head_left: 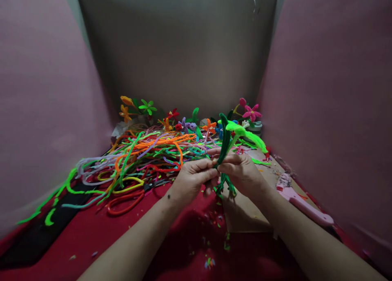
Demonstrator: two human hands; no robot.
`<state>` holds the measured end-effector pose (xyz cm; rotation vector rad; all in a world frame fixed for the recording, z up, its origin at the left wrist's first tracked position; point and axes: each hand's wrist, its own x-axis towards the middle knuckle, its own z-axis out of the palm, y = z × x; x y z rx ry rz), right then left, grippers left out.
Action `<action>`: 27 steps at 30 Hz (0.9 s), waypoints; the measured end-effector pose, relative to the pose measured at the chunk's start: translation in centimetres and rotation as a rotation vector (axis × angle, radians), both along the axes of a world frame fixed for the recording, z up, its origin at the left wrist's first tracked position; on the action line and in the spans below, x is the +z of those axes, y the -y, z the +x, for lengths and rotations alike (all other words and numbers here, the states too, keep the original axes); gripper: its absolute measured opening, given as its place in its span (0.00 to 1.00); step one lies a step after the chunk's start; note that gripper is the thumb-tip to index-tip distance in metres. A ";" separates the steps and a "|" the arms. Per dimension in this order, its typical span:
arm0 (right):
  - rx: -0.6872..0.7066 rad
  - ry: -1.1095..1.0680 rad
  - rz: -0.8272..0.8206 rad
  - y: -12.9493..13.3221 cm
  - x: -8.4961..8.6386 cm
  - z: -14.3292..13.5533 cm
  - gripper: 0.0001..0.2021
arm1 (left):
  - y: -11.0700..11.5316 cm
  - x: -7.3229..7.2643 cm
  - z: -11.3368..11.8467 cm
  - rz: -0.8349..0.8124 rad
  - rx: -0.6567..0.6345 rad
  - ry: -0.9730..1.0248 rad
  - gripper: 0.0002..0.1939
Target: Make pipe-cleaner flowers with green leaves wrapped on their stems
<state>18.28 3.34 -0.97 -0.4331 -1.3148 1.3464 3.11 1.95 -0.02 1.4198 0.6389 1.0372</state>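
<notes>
Grasping a green pipe-cleaner flower point(240, 130), both hands point(196, 175) point(245, 172) meet above red cloth point(101, 240)

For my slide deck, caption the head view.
Left hand and right hand hold a green pipe-cleaner flower near heaped pipe cleaners.

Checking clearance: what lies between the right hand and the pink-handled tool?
Brown cardboard shows between the right hand and pink-handled tool in the head view.

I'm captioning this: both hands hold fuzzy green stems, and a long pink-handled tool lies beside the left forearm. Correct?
Not quite: the head view shows the long pink-handled tool beside the right forearm. The left hand and right hand do hold fuzzy green stems.
</notes>
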 end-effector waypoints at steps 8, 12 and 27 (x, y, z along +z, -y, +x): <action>0.181 0.115 -0.004 0.5 0.8 0.5 0.09 | -0.5 -0.5 -1.0 -0.183 -0.235 0.035 0.08; 0.126 0.123 0.040 0.5 0.4 0.5 0.07 | -0.7 -0.1 -1.3 -0.192 -0.274 -0.012 0.10; -0.235 -0.029 -0.086 0.3 -0.7 -1.3 0.05 | 0.0 -0.8 0.5 0.208 0.261 -0.153 0.09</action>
